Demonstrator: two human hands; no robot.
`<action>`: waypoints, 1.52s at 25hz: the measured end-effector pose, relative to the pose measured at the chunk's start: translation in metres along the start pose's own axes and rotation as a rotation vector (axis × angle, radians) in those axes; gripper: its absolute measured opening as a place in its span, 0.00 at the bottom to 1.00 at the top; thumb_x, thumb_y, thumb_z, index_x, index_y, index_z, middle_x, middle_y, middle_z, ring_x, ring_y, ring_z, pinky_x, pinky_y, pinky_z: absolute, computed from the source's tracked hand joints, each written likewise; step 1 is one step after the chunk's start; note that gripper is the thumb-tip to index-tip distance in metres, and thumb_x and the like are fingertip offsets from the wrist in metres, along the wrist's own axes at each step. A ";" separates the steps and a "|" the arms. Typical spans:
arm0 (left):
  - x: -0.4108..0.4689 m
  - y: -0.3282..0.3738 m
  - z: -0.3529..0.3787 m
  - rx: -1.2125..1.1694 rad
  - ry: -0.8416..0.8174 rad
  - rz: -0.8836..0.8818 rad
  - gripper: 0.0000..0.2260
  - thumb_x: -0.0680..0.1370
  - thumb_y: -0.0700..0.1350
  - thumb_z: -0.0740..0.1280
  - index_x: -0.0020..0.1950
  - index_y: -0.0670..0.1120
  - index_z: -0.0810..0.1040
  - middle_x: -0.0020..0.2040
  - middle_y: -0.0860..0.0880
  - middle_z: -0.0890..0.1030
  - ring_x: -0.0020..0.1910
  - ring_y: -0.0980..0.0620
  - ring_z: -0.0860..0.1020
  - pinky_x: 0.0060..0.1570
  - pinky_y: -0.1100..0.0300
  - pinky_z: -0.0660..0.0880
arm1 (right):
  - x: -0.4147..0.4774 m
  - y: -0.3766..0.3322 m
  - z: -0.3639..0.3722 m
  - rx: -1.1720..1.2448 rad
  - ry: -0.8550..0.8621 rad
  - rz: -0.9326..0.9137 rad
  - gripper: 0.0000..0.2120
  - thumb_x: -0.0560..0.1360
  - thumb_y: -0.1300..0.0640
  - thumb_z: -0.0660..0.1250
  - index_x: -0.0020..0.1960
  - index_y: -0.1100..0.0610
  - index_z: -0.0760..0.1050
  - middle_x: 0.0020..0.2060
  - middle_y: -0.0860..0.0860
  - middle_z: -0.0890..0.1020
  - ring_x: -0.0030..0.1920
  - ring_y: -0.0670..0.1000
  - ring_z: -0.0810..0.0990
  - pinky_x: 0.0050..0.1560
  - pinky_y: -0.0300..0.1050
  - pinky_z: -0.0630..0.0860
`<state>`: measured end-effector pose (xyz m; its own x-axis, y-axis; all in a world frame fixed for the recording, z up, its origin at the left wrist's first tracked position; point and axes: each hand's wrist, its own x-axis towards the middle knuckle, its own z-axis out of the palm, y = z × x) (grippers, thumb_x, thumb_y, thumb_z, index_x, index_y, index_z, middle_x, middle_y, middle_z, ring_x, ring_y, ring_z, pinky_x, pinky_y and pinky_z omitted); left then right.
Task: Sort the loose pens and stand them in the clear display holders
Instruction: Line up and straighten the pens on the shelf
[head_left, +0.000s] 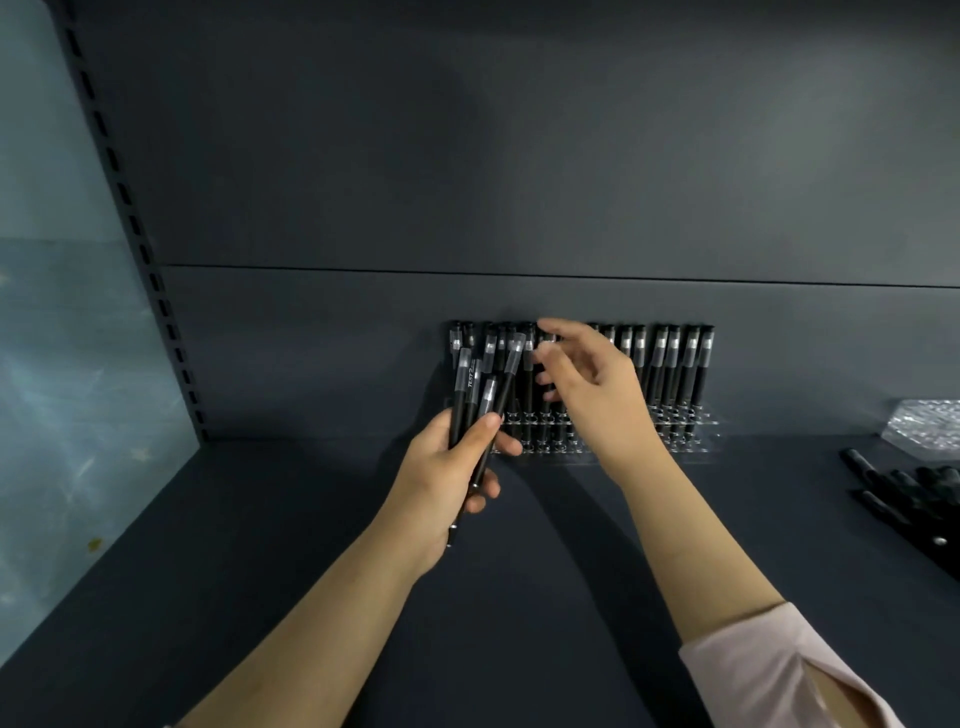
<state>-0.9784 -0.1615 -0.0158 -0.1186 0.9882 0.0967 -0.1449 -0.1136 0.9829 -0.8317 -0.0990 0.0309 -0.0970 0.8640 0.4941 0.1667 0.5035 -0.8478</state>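
A clear display holder (696, 434) stands against the shelf's back wall with several black pens (675, 364) upright in it. My left hand (447, 478) grips a bunch of black pens (475, 384) with clear caps, held upright just in front of the holder's left end. My right hand (587, 379) hovers before the middle of the holder, its fingers loosely curled near the tops of the standing pens. Whether it pinches a pen is hidden by the fingers.
The dark shelf surface (311, 597) runs to a slotted upright post (135, 228) and a pale side panel at the left. More loose black pens (904, 493) lie at the right edge, with a crinkled clear plastic bag (927, 423) behind them.
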 end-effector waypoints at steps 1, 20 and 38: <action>-0.001 0.000 0.001 0.004 -0.006 0.000 0.07 0.80 0.51 0.66 0.55 0.51 0.78 0.43 0.50 0.85 0.26 0.55 0.73 0.22 0.65 0.65 | -0.001 -0.001 0.000 0.056 -0.032 0.021 0.12 0.78 0.55 0.66 0.61 0.47 0.75 0.43 0.51 0.81 0.43 0.54 0.80 0.46 0.46 0.80; -0.004 0.001 0.003 0.005 -0.041 -0.052 0.08 0.80 0.53 0.65 0.56 0.53 0.78 0.43 0.49 0.86 0.24 0.56 0.71 0.21 0.66 0.63 | 0.001 0.001 -0.012 0.406 0.154 0.210 0.12 0.75 0.64 0.69 0.57 0.57 0.73 0.41 0.54 0.80 0.39 0.46 0.83 0.43 0.40 0.80; -0.001 -0.001 0.003 -0.096 -0.007 -0.138 0.07 0.83 0.46 0.61 0.57 0.50 0.77 0.34 0.50 0.82 0.24 0.57 0.69 0.19 0.66 0.62 | 0.003 0.016 -0.027 -0.324 0.399 -0.176 0.10 0.78 0.62 0.63 0.58 0.52 0.74 0.46 0.45 0.80 0.41 0.37 0.78 0.42 0.25 0.72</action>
<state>-0.9756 -0.1621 -0.0166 -0.0846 0.9957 -0.0372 -0.2531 0.0146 0.9673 -0.8023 -0.0887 0.0238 0.2189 0.6673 0.7119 0.4817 0.5606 -0.6736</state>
